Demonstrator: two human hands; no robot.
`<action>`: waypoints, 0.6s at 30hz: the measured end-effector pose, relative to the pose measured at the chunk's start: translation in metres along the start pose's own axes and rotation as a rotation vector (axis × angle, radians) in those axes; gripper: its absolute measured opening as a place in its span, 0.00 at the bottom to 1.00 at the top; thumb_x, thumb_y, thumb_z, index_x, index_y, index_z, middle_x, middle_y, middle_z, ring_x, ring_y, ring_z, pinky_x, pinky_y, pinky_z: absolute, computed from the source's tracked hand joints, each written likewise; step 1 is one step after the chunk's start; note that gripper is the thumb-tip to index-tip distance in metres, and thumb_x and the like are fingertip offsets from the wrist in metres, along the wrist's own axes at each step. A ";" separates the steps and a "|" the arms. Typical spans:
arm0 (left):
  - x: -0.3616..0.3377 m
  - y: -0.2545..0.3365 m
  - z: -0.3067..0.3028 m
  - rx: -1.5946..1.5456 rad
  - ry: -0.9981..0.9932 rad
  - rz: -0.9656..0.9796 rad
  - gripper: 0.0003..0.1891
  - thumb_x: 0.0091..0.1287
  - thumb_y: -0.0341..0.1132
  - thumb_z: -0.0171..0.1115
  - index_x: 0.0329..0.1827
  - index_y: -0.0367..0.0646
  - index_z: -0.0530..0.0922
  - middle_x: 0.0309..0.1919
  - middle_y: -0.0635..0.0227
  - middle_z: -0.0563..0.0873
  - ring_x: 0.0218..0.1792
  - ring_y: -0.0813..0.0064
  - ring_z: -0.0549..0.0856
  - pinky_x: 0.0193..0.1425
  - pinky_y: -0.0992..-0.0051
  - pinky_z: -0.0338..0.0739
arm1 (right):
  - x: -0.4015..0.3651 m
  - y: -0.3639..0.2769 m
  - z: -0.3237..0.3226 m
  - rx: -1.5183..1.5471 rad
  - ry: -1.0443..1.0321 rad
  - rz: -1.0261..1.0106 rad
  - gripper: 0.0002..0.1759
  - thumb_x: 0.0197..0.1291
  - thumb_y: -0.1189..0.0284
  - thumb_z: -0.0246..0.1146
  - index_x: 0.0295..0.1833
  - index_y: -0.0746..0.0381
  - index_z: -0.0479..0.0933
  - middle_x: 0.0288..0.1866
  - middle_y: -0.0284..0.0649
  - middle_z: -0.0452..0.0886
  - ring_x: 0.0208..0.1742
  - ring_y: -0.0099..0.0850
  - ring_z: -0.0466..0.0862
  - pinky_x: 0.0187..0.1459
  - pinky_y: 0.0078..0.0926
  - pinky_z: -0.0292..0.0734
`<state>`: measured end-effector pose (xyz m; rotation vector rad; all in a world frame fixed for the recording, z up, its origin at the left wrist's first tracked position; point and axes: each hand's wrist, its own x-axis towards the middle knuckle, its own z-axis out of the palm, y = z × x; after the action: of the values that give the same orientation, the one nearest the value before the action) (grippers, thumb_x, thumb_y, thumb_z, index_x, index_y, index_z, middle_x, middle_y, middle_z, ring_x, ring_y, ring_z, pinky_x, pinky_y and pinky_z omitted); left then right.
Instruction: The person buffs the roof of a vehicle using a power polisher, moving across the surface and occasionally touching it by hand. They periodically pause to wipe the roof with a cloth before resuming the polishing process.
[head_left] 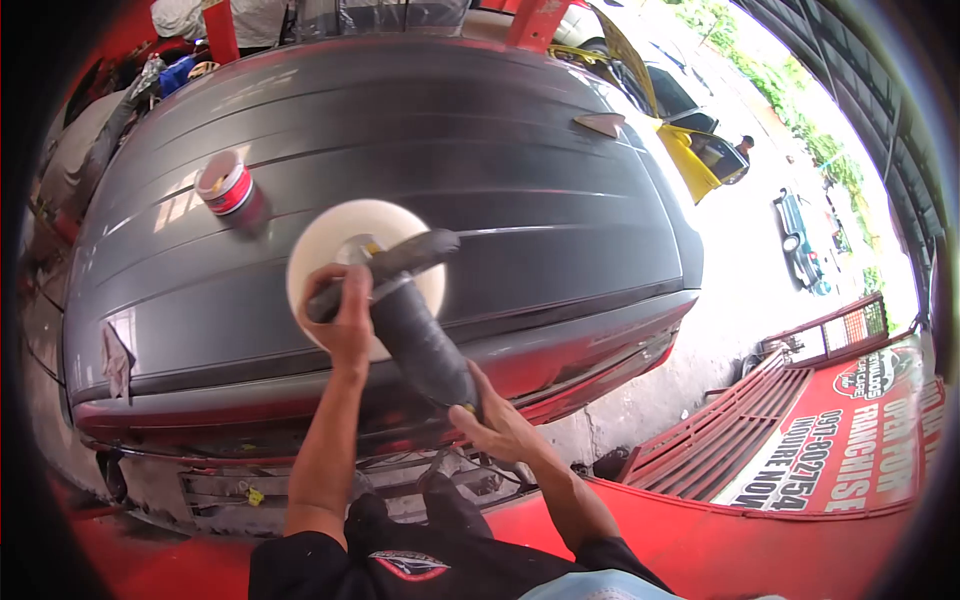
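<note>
Polisher [415, 335]: it is in both my hands, lying on the gray car just in front of me.
Left hand [345, 320]: my fingers are wrapped tight round the side handle, near the round pad.
Right hand [500, 425]: it sits at the back end of the polisher with the thumb up. The fingers are partly hidden, so I cannot tell how tight they hold.
Car front [300, 490]: right below my arms the car looks bare, with loose bits showing.
Pad [330, 240]: white and round, flat on the near part of the gray top [450, 150].
How far along: I think the work is only partly done. The gray top looks dull almost all over, with just a few bright streaks on the left.
Tub [228, 188]: red and white, open, standing on the gray top just beside the pad, up and left. It sits on paint the pad could reach.
Rag [117, 360]: hanging at the left edge of the car, well apart from the pad.
Gate [700, 450]: red, low on my right, next to a red sign [860, 440].
Far away: a yellow car door [690, 160] stands open, with a person [745, 145] just behind it.
</note>
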<state>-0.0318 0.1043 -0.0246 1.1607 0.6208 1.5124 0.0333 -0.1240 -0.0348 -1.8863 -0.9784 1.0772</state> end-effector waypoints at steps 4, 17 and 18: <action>-0.054 -0.062 0.083 -0.104 -0.181 -0.103 0.09 0.61 0.24 0.75 0.37 0.40 0.81 0.30 0.75 0.83 0.33 0.86 0.81 0.34 0.85 0.76 | -0.039 0.049 -0.046 0.127 0.219 0.122 0.48 0.71 0.54 0.60 0.83 0.63 0.41 0.43 0.51 0.83 0.44 0.42 0.85 0.48 0.38 0.79; -0.135 -0.105 0.329 0.038 -0.723 -0.236 0.20 0.52 0.52 0.75 0.34 0.43 0.86 0.26 0.61 0.89 0.31 0.61 0.89 0.43 0.66 0.83 | -0.053 0.132 -0.157 0.526 0.870 0.254 0.22 0.76 0.47 0.52 0.48 0.57 0.68 0.23 0.36 0.76 0.17 0.26 0.78 0.18 0.25 0.76; -0.132 -0.102 0.330 -0.030 -0.731 -0.280 0.19 0.53 0.51 0.75 0.34 0.43 0.86 0.25 0.61 0.88 0.30 0.63 0.90 0.42 0.67 0.83 | -0.051 0.125 -0.158 0.527 0.873 0.283 0.22 0.76 0.47 0.52 0.48 0.56 0.68 0.23 0.36 0.76 0.17 0.26 0.77 0.17 0.25 0.76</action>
<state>0.3023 -0.0541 -0.0287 1.4210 0.2394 0.7712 0.1891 -0.2582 -0.0670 -1.7755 0.0690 0.4679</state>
